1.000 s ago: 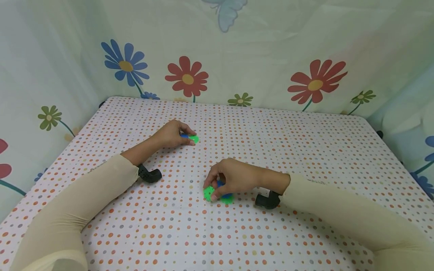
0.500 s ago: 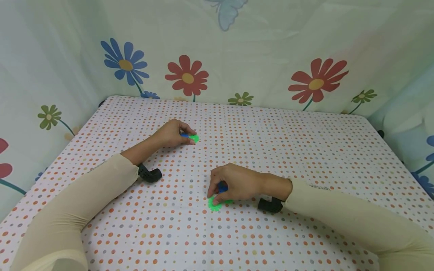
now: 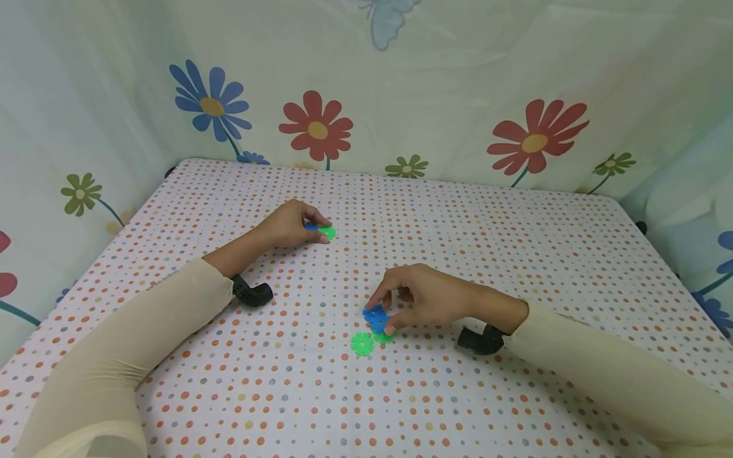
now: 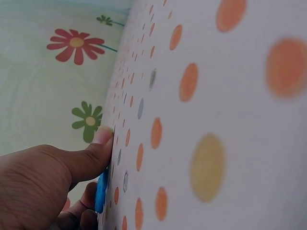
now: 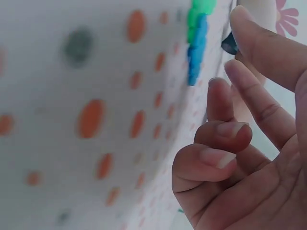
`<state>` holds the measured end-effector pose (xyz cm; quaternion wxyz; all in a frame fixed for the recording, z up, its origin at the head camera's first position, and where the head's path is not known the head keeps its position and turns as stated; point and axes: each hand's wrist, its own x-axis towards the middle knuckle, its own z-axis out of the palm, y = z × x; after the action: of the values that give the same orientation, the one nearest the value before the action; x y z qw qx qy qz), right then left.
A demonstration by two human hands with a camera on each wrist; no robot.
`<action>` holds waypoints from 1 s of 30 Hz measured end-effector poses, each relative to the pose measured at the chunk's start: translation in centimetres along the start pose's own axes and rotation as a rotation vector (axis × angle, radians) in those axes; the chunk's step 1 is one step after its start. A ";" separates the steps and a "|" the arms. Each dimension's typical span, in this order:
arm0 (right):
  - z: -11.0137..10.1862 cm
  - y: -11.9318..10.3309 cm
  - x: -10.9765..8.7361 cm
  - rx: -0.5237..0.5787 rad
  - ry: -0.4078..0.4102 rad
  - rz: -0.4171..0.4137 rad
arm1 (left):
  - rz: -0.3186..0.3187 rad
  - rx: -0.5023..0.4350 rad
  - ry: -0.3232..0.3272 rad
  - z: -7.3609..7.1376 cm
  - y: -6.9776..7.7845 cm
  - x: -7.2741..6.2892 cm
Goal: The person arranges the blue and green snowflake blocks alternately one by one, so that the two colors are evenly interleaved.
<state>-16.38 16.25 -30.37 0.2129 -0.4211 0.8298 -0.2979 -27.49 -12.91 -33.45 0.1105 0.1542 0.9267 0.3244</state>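
Starting from the left, I have my cream sleeve (image 3: 132, 337) ending at a black wrist device (image 3: 253, 294), and past it my left hand (image 3: 292, 224) rests low on the dotted table (image 3: 298, 369). Its thumb and forefinger pinch a bright green disc (image 3: 328, 233) at the edges, with a blue piece (image 3: 311, 227) just left of it, partly hidden by my fingers; the left wrist view shows only the blue, as a thin strip beside my thumb. Nearer to me and further right, a notched green disc (image 3: 362, 344) lies flat. Just beside it are overlapping blue pieces (image 3: 376, 319), how many I can't tell, and another green disc (image 3: 383, 338) peeks out under their near edge. Over these hangs my right hand (image 3: 426, 296), thumb and forefinger spread apart, the rest curled in; the right wrist view has the blue out beyond my fingertips, though I can't tell whether one grazes it. Last come a second black device (image 3: 481, 341) and my right sleeve (image 3: 601, 375)
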 end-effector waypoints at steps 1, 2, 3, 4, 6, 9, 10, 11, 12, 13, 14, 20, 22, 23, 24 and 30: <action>0.1 0.2 -0.1 0.002 0.002 0.003 | 0.002 -0.001 -0.001 0.0 0.0 0.0; 0.1 0.3 -0.2 0.004 0.002 0.010 | 0.006 -0.002 -0.001 -0.1 0.0 0.0; 0.2 0.4 -0.2 0.006 0.000 0.015 | 0.008 -0.002 -0.002 -0.1 0.1 0.0; 0.3 0.5 -0.3 0.012 -0.004 0.018 | 0.009 -0.002 -0.002 -0.1 0.1 0.0; 0.5 0.7 -0.3 0.024 -0.010 0.016 | 0.008 -0.002 -0.002 -0.1 0.1 0.0; 0.7 0.6 -0.3 0.026 -0.012 0.005 | 0.006 -0.004 0.000 -0.1 0.2 0.0; 0.8 0.6 -0.3 0.025 -0.011 -0.001 | 0.004 -0.004 0.000 -0.1 0.2 0.0; 0.8 0.5 -0.3 0.019 -0.007 -0.006 | 0.003 -0.003 0.002 -0.1 0.2 0.0; 0.8 0.5 -0.3 0.014 -0.004 -0.012 | 0.003 -0.002 0.002 -0.1 0.2 0.0; 0.9 0.5 -0.2 0.008 -0.002 -0.013 | 0.001 -0.002 0.003 -0.1 0.2 0.0; 0.9 0.5 -0.2 0.007 0.000 -0.013 | -0.001 -0.002 0.003 -0.1 0.1 0.0; 1.0 0.5 -0.1 -0.021 0.003 -0.006 | -0.006 -0.006 0.002 -0.1 0.1 0.1; 1.0 0.4 -0.1 -0.026 0.003 -0.004 | -0.005 -0.006 0.001 -0.1 0.0 0.1; 1.0 0.4 -0.1 -0.032 0.005 -0.004 | -0.003 -0.008 0.002 -0.1 0.0 0.1; 1.0 0.4 -0.1 -0.041 0.006 -0.005 | -0.003 -0.009 0.001 -0.1 0.0 0.1; 1.2 -0.2 -0.3 -0.201 0.028 0.001 | -0.004 -0.010 -0.002 -0.2 0.0 0.1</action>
<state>-15.40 15.99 -31.09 0.1580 -0.4355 0.8588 -0.2188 -27.59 -12.98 -33.31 0.1127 0.1519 0.9254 0.3285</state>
